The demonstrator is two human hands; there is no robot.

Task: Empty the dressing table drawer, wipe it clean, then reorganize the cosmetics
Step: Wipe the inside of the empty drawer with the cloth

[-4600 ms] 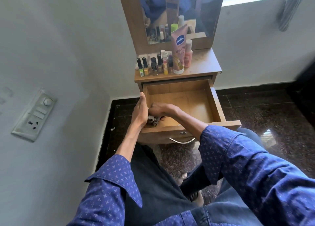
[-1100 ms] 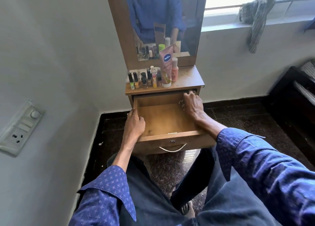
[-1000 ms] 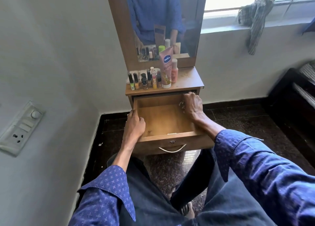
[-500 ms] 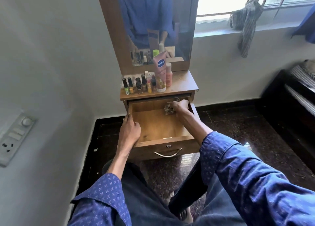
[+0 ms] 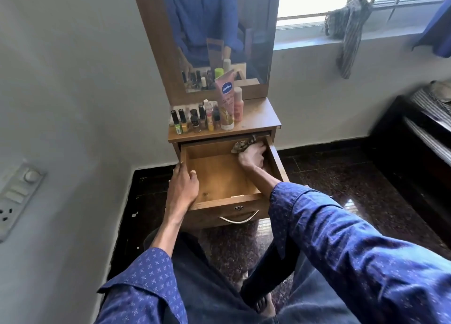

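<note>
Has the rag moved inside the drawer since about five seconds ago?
Yes. The rag, held by the right hand, went from the drawer's front left corner to its back right corner.

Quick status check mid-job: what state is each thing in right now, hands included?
Drawer: pulled open, emptied.
Cloth: crumpled, at the drawer's back right corner.
Right hand: grips the cloth.
Left hand: holds the drawer's left wall.
Cosmetics: upright on the tabletop.
Tube: standing cap down.
</note>
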